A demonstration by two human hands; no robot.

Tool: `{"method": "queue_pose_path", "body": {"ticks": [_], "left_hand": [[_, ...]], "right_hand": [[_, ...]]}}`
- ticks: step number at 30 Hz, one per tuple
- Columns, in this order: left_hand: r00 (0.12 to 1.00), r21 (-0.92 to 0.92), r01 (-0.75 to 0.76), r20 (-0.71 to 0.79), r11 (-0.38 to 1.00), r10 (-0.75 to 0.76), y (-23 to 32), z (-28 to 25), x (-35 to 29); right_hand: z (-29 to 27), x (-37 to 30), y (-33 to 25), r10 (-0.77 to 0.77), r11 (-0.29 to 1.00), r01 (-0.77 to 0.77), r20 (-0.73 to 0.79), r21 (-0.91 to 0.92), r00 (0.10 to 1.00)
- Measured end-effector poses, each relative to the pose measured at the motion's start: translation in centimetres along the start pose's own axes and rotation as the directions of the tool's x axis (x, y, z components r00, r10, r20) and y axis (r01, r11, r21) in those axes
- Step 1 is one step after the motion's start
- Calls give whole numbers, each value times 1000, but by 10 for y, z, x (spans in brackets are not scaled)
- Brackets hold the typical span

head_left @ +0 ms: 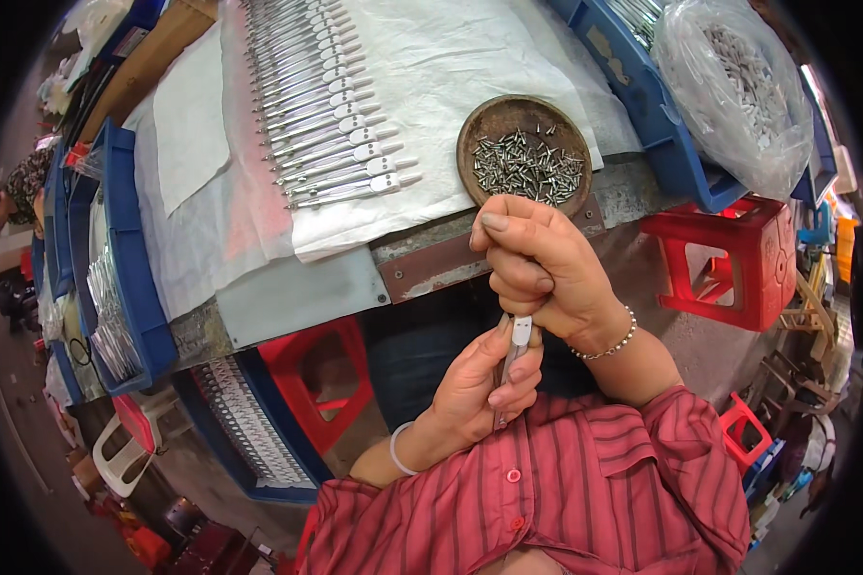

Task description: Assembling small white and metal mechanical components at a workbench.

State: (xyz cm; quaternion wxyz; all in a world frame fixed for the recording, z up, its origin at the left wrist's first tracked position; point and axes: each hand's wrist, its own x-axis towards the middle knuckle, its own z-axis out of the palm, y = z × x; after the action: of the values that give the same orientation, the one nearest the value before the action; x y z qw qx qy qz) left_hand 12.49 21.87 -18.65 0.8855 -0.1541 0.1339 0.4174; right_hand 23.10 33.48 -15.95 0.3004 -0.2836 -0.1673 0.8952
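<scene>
My left hand (479, 383) is closed around a slim metal rod with a white plastic end piece (522, 331), held upright in front of my chest. Dark holes show on the white piece. Just above, my right hand (547, 268) is closed, thumb and forefinger pinched together; what they hold, if anything, is too small to make out. Its lower fingers meet the top of the white piece. Beyond that hand lies a round brown bowl (468, 144) of small metal pins (527, 168). Similar rods with white ends (355, 134) lie in a long row on white cloth.
A blue bin (676, 158) with a clear bag of small grey-white parts (738, 86) stands at right. Blue trays of metal rods (115, 316) stand at left. Below the table edge are a tray of parts (249, 422) and red stools (729, 259).
</scene>
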Motion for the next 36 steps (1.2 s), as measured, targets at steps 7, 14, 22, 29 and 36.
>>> {"method": "queue_pose_path", "body": {"ticks": [7, 14, 22, 29, 36], "left_hand": [[1000, -79, 8, 29, 997, -6, -1, -2, 0], [1000, -52, -5, 27, 999, 7, 0, 0, -1], [997, 79, -43, 62, 996, 38, 12, 9, -6], [994, 82, -94, 67, 992, 89, 19, 8, -4], [996, 92, -75, -36, 993, 78, 19, 7, -9]], "right_hand": [[0, 0, 3, -19, 1000, 20, -16, 11, 1000], [4, 1, 1, -23, 1000, 23, -5, -13, 1000], [10, -9, -30, -527, 672, 451, 48, -587, 848], [-8, -4, -79, -504, -235, 283, 366, -930, 782], [9, 14, -68, -324, -621, 163, 440, -766, 838]]}}
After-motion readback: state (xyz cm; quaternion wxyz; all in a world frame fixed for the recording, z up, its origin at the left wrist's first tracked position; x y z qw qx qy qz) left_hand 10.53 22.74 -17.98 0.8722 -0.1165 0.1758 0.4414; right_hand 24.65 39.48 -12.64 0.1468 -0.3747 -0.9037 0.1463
